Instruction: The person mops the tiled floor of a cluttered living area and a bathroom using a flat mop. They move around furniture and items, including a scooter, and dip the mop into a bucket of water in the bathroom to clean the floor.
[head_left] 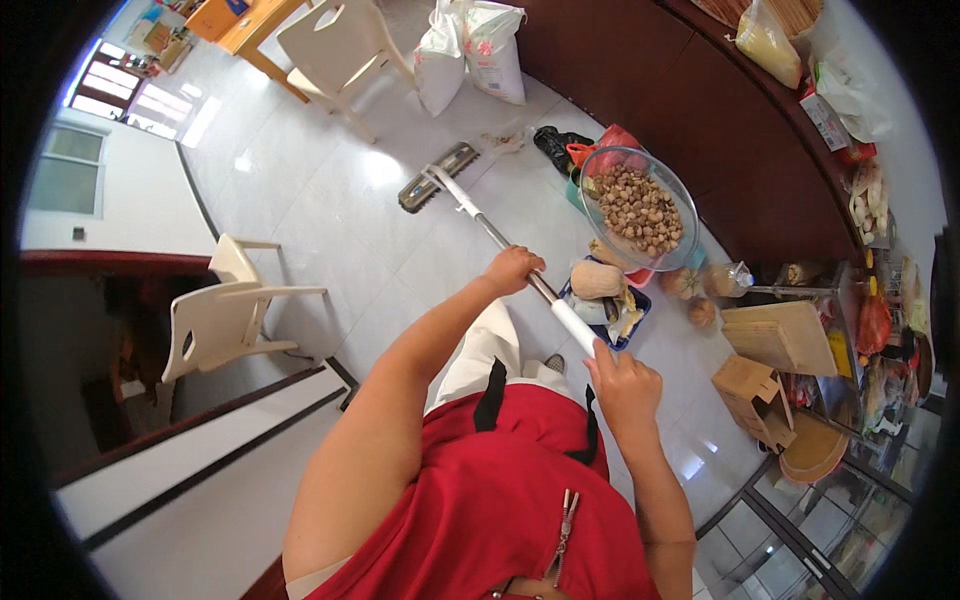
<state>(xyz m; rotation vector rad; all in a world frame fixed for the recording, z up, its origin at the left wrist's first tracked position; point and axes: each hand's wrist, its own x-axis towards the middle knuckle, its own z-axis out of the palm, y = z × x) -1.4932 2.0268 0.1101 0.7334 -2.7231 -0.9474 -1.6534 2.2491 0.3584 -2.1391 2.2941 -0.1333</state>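
Head view shows me, watching from far off, a long brush (488,226) that slants across the shiny floor (350,215). Its wide head (440,180) is down on the tiles, ahead of both hands and off to the left. The silver pole (497,238) runs from there back toward the person, down to the right. The left hand (513,270) is nearer to the wide head, so I think it matters most for steering. It is closed around the pole, about halfway along, with no gap that I can see. The right hand (625,385) is closer to the body and more to the right, curled on the end of the white grip (574,325). I can't see all its fingers, but it looks wrapped around. The two hands are apart, with most of the white grip between them. Just past the wide head, a bit to the right, lie some small scraps (505,140). A big clear bowl (692,205) of round brown things (637,210) sits to the right of the pole, not touching it.
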